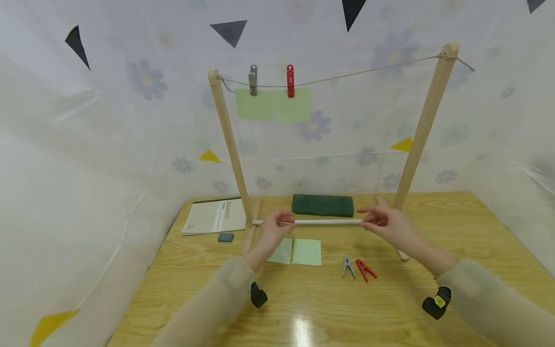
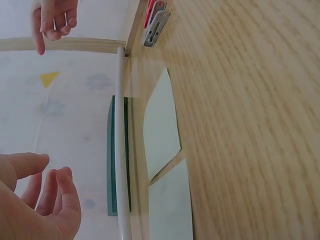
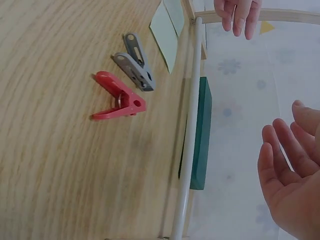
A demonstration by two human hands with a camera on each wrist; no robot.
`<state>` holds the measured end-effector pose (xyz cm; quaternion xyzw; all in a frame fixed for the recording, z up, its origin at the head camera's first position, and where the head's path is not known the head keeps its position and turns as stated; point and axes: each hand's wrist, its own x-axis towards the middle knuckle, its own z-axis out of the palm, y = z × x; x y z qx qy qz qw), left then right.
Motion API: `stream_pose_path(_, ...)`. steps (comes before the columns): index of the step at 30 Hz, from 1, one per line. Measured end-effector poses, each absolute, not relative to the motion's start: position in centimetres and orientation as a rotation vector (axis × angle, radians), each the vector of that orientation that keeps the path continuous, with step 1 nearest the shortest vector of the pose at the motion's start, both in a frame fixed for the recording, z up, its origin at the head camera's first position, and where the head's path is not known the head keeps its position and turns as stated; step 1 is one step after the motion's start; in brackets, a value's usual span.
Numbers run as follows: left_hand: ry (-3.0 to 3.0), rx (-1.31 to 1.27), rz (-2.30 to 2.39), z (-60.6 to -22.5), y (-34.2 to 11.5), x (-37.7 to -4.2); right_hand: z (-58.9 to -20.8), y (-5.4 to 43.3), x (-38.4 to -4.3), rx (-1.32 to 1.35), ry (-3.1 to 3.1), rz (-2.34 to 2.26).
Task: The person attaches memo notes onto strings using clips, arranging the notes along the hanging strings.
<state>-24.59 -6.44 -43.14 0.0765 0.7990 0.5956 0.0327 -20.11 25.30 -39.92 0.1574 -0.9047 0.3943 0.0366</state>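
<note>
My left hand (image 1: 272, 232) hovers over the left part of a white rod (image 1: 328, 222), its fingers loosely bent and a gap showing between thumb and fingertips. Over toward the right post, my right hand (image 1: 396, 229) is held up with relaxed, parted fingers. Both wrist views show bare hands apart from the rod, holding nothing. Below them on the table lie two pale green paper sheets (image 1: 307, 252), a grey clothespin (image 1: 348, 267) and a red clothespin (image 1: 366, 270). Above, another grey clothespin (image 1: 253, 81) and red clothespin (image 1: 290, 82) pin green sheets (image 1: 293, 107) to a string (image 1: 347, 76).
Wooden posts (image 1: 231, 144) at left and right carry the string, with the rod between them low down. A dark green case (image 1: 323, 205) lies behind the rod. At the left are a notebook (image 1: 214, 217) and a small blue block (image 1: 225, 237).
</note>
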Motion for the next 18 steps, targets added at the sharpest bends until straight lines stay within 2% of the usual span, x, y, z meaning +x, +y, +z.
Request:
stream_pose_path(13,2.498,0.261,1.690,-45.2,-6.4,-24.1,-43.1,26.1,-19.1,0.497,-2.776,1.247)
stream_pose_path(18,2.515,0.276,1.652,-46.2,-6.6,-24.0,-44.4,26.1,-18.6,0.600,-2.716,1.251)
